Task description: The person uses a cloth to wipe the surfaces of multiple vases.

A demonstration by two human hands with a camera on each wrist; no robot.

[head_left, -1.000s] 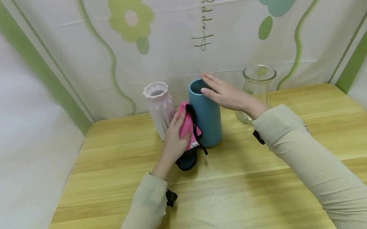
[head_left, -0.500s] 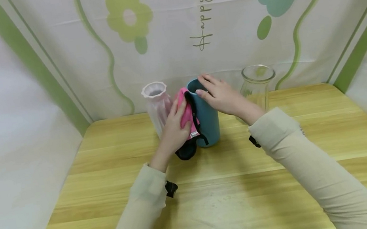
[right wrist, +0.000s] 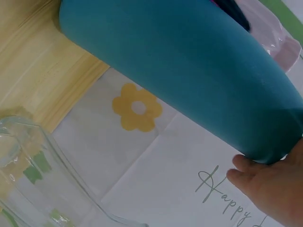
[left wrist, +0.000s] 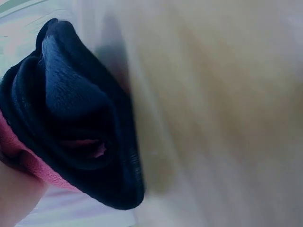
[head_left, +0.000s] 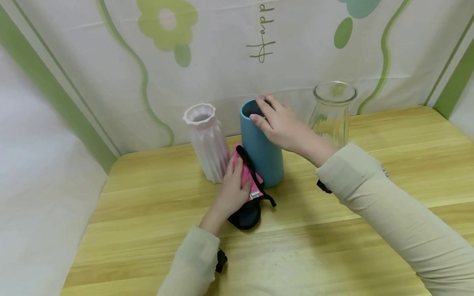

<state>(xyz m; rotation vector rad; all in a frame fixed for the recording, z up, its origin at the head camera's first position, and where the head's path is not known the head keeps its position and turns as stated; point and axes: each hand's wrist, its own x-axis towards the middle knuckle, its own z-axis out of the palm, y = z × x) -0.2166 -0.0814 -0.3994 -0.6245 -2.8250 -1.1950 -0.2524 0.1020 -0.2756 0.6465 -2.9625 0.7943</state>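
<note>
My left hand [head_left: 231,194] grips a pink cloth [head_left: 246,182] with black edging and a white tag, against the left side of a tall blue vase [head_left: 264,156]. The cloth's dark fleecy folds [left wrist: 78,90] fill the left part of the left wrist view. Up at the vase's mouth, my right hand [head_left: 286,127] holds the rim, thumb on the near side and fingers across the far side. In the right wrist view its fingertips [right wrist: 244,170] reach round the rim. The vase stands upright on the table, and the cloth hides part of its lower left side.
A pale pink fluted vase [head_left: 210,147] stands just left of the cloth. To the right, partly behind my right forearm, is a clear glass vase [head_left: 329,115]. A white curtain [head_left: 226,82] with printed flowers hangs behind the wooden table [head_left: 135,210].
My left hand moves the cloth up the blue vase's left side, then back down lower than before. The right hand stays at the rim and shifts slightly left; the vase tracks slightly left.
</note>
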